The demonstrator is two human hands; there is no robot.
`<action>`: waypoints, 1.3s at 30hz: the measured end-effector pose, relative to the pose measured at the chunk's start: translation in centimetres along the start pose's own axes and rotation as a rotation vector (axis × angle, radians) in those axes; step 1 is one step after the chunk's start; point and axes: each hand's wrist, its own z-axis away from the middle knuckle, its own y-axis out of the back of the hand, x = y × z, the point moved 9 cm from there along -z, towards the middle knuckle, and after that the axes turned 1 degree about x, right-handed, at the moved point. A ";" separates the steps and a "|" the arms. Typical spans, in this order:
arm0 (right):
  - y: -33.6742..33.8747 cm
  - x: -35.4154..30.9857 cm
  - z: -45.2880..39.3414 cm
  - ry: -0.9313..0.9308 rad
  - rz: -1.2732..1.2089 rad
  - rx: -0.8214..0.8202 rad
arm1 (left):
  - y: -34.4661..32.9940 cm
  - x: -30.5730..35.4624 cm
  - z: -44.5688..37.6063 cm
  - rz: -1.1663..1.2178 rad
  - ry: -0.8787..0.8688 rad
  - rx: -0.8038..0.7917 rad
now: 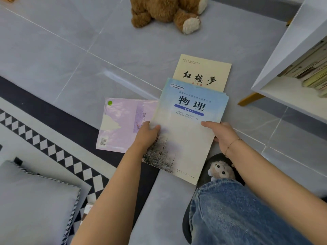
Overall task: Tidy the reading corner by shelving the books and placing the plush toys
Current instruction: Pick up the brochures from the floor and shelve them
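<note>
A pale blue physics textbook [187, 124] is lifted off the floor between both hands. My left hand [147, 134] grips its left edge, thumb on the cover. My right hand [222, 132] grips its right edge, thumb on top. A cream book [203, 71] with black brush lettering lies on the floor partly under it. A pink book [123, 122] lies to the left, back cover up. A brown teddy bear [168, 13] sits on the floor at the top. A white bookshelf [293, 68] with several books stands at the right.
A black-and-white diamond-patterned rug [58, 152] covers the lower left, with a grey cushion [35, 200] on it. My knee in blue jeans [238, 214] is at the bottom right, beside a slipper with a small plush face [220, 170]. The floor is grey tile [70, 41].
</note>
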 end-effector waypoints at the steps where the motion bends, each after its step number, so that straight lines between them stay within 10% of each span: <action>1: 0.2 0.2 -0.2 -0.003 0.000 0.008 | -0.2 -0.2 0.0 0.058 0.020 -0.022; 6: 1.0 -1.2 0.9 0.188 0.315 0.285 | 2.9 -5.5 1.7 0.574 0.226 0.354; 11: -1.9 -6.0 7.8 0.839 0.552 0.373 | 4.1 -12.9 4.9 0.797 0.618 0.600; 15: -5.6 -2.1 4.8 0.545 0.760 -0.129 | 3.8 -12.5 3.9 1.175 0.636 0.523; 19: -6.6 -1.0 3.9 0.432 0.876 -0.212 | 4.5 -10.9 2.7 1.249 0.644 0.449; 27: -6.4 -0.9 3.7 0.272 0.770 -0.288 | 12.5 0.4 5.1 1.001 -0.194 0.654; 39: -2.8 -4.1 4.8 -0.105 -0.574 -0.504 | 4.6 10.6 11.5 0.006 -1.071 0.123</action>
